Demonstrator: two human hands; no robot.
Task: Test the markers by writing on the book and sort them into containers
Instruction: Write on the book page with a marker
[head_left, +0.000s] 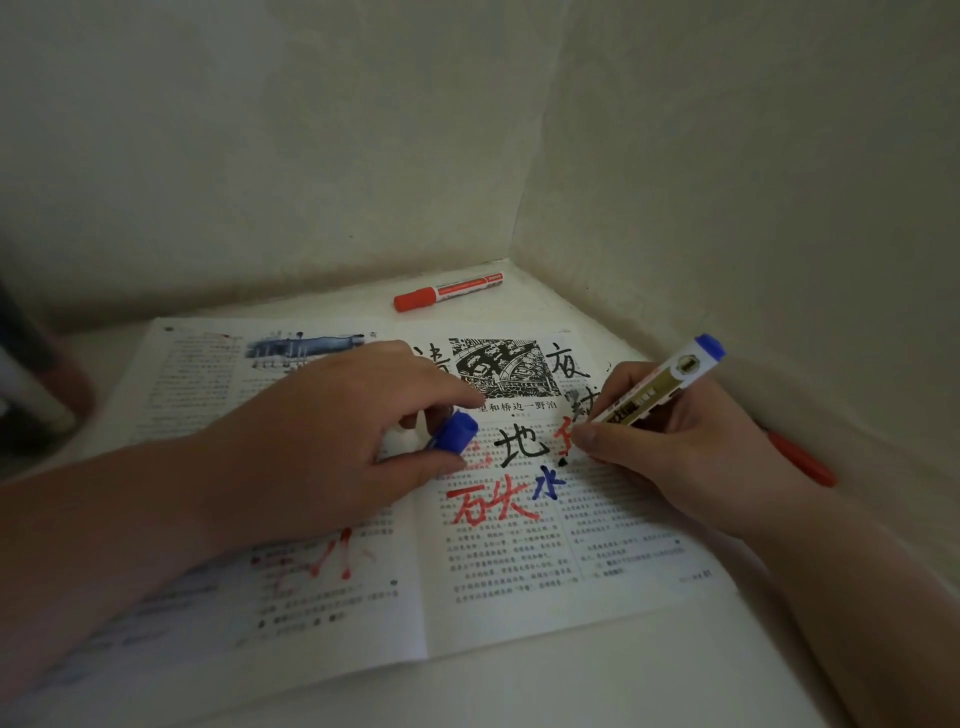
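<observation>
- The step in hand is the writing test. The right hand (675, 447) has its fingers clenched round the lower barrel of a white-and-gold marker with a blue end plug (660, 389). Its tip is down on the right-hand page of the open printed book (519, 571).
- The left hand (322, 441) lies across the book's middle fold. It pinches a blue plastic cap (456, 434) between thumb and fingers, and its heel weighs on the left page.
- To do this well, I would press the page flat with the left hand and draw one short, firm stroke. The tip now sits among red and black scrawls, where a faint line would be hard to judge. The paler print lower on the right page looks a better spot.
- Holding the cap ready in the fingers means the marker can be closed at once, before it is sorted.
- Counted: one book and one loose cap.
- Three markers show, I judge:
  - the one in the right hand;
  - a white marker with a red cap (447, 292), lying on the white bench (571, 691) behind the book's top edge;
  - a red barrel (800, 460) just right of the book, partly hidden by the right hand.
- Large handwritten characters on the book come in three inks: black, red and blue.
- Blurred dark shapes (31, 384) stand left of the book. Whether they are the containers, or how many, I cannot tell.
</observation>
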